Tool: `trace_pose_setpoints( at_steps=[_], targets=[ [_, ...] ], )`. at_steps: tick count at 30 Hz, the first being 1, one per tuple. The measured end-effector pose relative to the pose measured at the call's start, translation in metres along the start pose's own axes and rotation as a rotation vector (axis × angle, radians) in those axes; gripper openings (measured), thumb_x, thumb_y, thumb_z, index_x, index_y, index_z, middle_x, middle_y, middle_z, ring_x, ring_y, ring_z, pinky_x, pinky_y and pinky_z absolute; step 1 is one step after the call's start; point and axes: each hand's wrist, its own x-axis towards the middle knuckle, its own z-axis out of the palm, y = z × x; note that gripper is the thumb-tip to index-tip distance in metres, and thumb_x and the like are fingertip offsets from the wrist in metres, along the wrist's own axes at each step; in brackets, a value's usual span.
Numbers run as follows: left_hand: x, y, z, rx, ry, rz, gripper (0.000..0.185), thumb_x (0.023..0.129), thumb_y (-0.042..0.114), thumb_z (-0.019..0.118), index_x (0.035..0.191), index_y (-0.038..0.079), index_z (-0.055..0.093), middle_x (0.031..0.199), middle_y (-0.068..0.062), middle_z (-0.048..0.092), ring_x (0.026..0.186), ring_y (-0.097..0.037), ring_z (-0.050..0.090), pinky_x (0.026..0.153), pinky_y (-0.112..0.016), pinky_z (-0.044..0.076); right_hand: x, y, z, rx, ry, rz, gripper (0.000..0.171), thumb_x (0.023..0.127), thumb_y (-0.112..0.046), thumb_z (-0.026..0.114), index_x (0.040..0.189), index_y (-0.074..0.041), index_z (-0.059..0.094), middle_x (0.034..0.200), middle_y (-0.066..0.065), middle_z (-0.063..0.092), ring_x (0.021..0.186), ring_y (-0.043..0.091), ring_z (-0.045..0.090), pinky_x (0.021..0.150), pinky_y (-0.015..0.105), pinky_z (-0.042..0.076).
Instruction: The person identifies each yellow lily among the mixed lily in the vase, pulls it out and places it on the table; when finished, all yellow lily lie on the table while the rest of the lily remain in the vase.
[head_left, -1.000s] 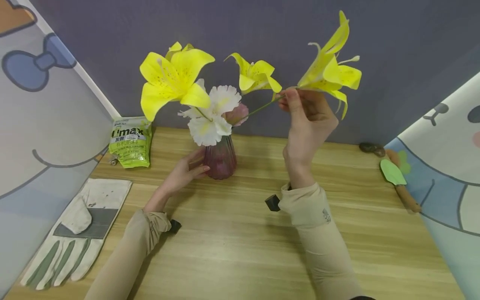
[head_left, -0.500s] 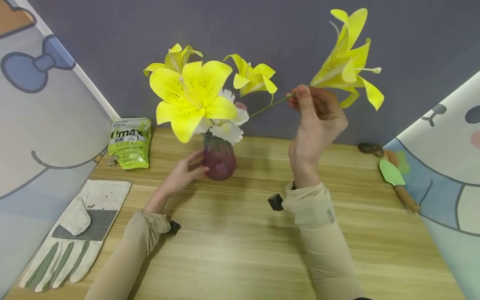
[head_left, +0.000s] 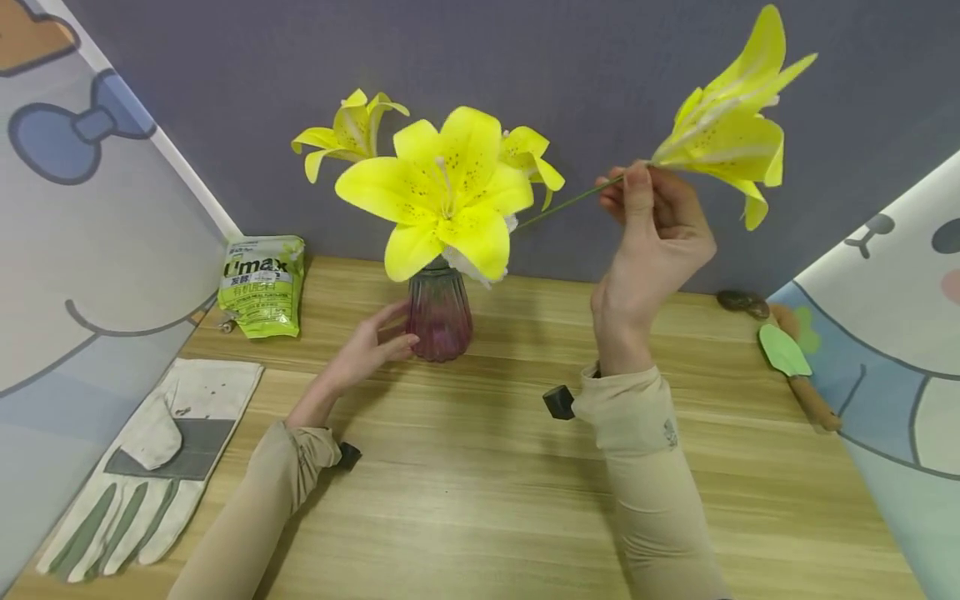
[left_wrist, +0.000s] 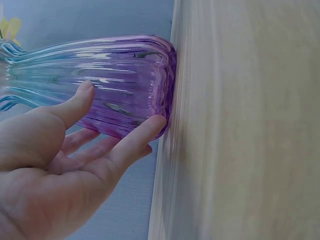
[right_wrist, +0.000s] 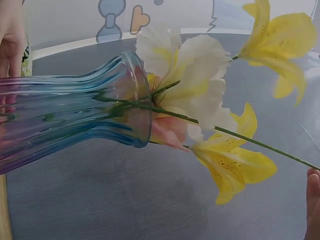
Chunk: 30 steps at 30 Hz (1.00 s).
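Fingers (head_left: pixel 637 185) of a person's right hand (head_left: pixel 651 250) were narrowed to a pinch on the green stem (head_left: pixel 573 201) of a yellow lily (head_left: pixel 723 133), gripping it just below the flower head. The bloom leaned outward just to the right of the fingertips, while the stem slanted down and left to the mouth of a ribbed glass vase (head_left: pixel 440 317), passing inside the rim in the right wrist view. The left hand (head_left: pixel 363 346) was loosely curved round the lower side of the vase, which stood upright on a wooden table (head_left: pixel 480 500). The lily looked light, its petals soft and easily creased, its stem thin and springy, best taken high beneath the bloom. The glass appeared smooth, likely slippery and breakable, a thing to hold around its broad base. A second lily (head_left: pixel 442 200) faced the camera above the vase, flanked by two more, with white blossoms (right_wrist: pixel 200 80) and a pink flower (right_wrist: pixel 170 131) at the rim. Farther left were a green packet (head_left: pixel 261 287) and a work glove (head_left: pixel 157 458); far right lay a green-bladed trowel (head_left: pixel 787 357).
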Motion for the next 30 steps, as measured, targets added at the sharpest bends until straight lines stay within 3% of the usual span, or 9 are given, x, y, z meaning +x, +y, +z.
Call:
trace_pose_setpoints(
  at_steps=[14, 22, 30],
  targets=[
    [-0.0003, -0.0003, 0.0003, 0.008, -0.001, -0.013, 0.071, 0.105, -0.007, 0.062, 0.165, -0.01, 0.023, 0.166, -0.036, 0.028, 0.14, -0.055, 0.049, 0.102, -0.038, 0.062, 0.0024, -0.0023, 0.0002, 0.053, 0.058, 0.004, 0.006, 0.092, 0.017, 0.073, 0.087, 0.013, 0.073, 0.078, 0.024, 0.073, 0.067, 0.034, 0.072, 0.069, 0.039, 0.068],
    [-0.0008, 0.0009, -0.0001, 0.002, -0.003, -0.018, 0.072, 0.105, -0.007, 0.061, 0.166, -0.007, 0.022, 0.167, -0.035, 0.028, 0.142, -0.054, 0.047, 0.103, -0.038, 0.061, 0.0071, -0.0048, 0.0, 0.074, 0.07, 0.011, 0.004, 0.096, 0.017, 0.069, 0.094, 0.02, 0.071, 0.081, 0.028, 0.073, 0.07, 0.035, 0.073, 0.07, 0.037, 0.069],
    [-0.0003, 0.0002, 0.0001, -0.007, 0.0, -0.019, 0.073, 0.105, -0.007, 0.062, 0.166, -0.007, 0.022, 0.166, -0.035, 0.029, 0.144, -0.054, 0.045, 0.103, -0.038, 0.061, 0.0097, -0.0059, -0.0004, 0.089, 0.07, 0.028, 0.004, 0.096, 0.016, 0.07, 0.093, 0.018, 0.071, 0.08, 0.028, 0.071, 0.069, 0.036, 0.071, 0.071, 0.039, 0.068]
  ],
)
